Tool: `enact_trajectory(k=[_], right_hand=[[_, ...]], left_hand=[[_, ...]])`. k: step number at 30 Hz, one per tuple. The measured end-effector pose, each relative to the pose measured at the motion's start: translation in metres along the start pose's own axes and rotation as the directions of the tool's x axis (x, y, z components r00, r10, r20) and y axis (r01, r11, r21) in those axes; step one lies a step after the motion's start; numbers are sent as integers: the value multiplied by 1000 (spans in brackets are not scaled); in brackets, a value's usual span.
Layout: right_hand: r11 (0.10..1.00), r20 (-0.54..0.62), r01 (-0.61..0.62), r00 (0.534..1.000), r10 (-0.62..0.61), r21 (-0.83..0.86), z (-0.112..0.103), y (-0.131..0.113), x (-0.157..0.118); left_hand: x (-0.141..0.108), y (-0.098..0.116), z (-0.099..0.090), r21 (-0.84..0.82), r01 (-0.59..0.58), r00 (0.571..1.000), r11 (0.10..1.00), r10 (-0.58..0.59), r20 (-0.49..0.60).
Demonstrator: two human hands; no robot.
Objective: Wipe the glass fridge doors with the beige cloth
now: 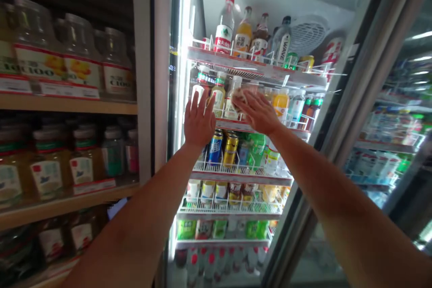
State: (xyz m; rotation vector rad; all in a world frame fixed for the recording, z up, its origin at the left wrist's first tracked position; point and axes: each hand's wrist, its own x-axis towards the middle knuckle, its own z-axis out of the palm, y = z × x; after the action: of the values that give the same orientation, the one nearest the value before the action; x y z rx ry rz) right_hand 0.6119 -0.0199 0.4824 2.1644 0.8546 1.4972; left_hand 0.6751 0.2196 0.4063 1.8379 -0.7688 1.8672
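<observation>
My left hand (200, 122) is raised flat with its fingers spread, against or just before the glass door of a lit drinks refrigerator (178, 99). My right hand (255, 112) is stretched out beside it, fingers slanting left. Under those fingertips lies a pale crumpled patch (240, 100), perhaps a cloth, though the picture does not settle it. Behind both hands stand plastic drink bottles (218, 94) on a white wire-railed shelf (256, 66). Blue and gold drink cans (222, 148) stand on the shelf below. My hands hide part of the bottle row.
To the left, a wooden shelf unit (67, 103) holds large labelled jars (47, 175). A pale metal door frame (143, 76) stands between it and the refrigerator. Lower refrigerator shelves hold more bottles. Another glass refrigerator door (388, 144) stands at the right.
</observation>
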Motion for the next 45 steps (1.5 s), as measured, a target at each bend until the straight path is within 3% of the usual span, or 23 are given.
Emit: enact_trajectory(k=[3, 6, 7, 8, 9, 12, 14, 16, 19, 20, 21, 22, 25, 27, 29, 32, 33, 34, 35, 38, 40, 43, 45], right_hand=[[949, -301, -314, 907, 295, -13, -5, 49, -1], [774, -645, -617, 536, 545, 141, -2, 95, -8], [739, -687, -650, 456, 566, 177, 0, 101, -10], [734, -694, -656, 446, 565, 177, 0, 102, -13], [761, -664, -634, 511, 545, 136, 0, 98, -15], [926, -377, -374, 866, 330, -48, -7, 70, -19], [968, -235, -240, 947, 218, -71, -10, 59, -22], [933, -349, -358, 880, 323, -39, -7, 64, -27], [718, -633, -678, 488, 600, 158, 4, 86, -35], [661, -665, -719, 388, 638, 214, 6, 90, -38], [651, -670, -725, 370, 644, 226, 7, 91, -39], [693, -646, -697, 444, 621, 187, 5, 88, -39], [908, -400, -418, 836, 376, -21, -5, 64, -38], [950, -280, -309, 917, 283, -50, -9, 53, -36], [901, -384, -434, 832, 401, 2, -6, 57, -35], [679, -608, -705, 453, 652, 203, 7, 81, -36], [614, -633, -746, 351, 690, 257, 10, 87, -37], [587, -635, -762, 315, 706, 275, 13, 91, -39], [604, -615, -756, 356, 703, 252, 13, 91, -40], [824, -339, -564, 765, 547, 56, 3, 71, -46], [936, -76, -353, 933, 352, 1, -8, 56, -48], [927, -132, -374, 920, 370, -10, -13, 52, -49], [769, -412, -637, 688, 598, 52, -5, 65, -49]], left_hand=[[-1, 0, 0, 0, -1, 1000, 1000, 1, -11], [-1, 1, 0, -6, 9, 1000, 1000, -9, -7], [-1, 1, 0, -8, 7, 1000, 1000, -7, -8], [-1, 1, 0, -9, 3, 1000, 1000, -3, -10], [-1, 1, 0, -6, -1, 1000, 1000, 1, -12], [-1, 0, 0, 20, -9, 1000, 1000, 9, -19], [0, 1, 0, 17, -3, 1000, 1000, 3, -12], [1, 2, -1, -2, 10, 1000, 1000, -10, 1], [1, 3, -2, -3, 22, 1000, 1000, -22, 14], [1, 4, -3, -1, 25, 1000, 1000, -25, 19], [1, 5, -4, -2, 32, 999, 999, -32, 23], [2, 6, -6, 1, 43, 999, 999, -43, 25], [13, 9, -14, 26, 91, 996, 996, -91, 21], [29, 9, -19, 44, 122, 992, 991, -123, 13], [52, 8, -21, 45, 145, 989, 988, -146, 21], [84, 5, -13, 63, 150, 983, 987, -156, 96], [92, 4, -9, 73, 147, 980, 986, -155, 128], [97, 3, -5, 86, 145, 975, 986, -157, 155], [99, 1, -1, 102, 146, 971, 984, -163, 176], [98, -4, 7, 151, 122, 967, 981, -152, 203], [94, -11, 11, 172, 73, 975, 982, -106, 193], [91, -23, 16, 190, 13, 987, 982, -43, 155], [91, -29, 20, 197, 9, 986, 980, -42, 163]])
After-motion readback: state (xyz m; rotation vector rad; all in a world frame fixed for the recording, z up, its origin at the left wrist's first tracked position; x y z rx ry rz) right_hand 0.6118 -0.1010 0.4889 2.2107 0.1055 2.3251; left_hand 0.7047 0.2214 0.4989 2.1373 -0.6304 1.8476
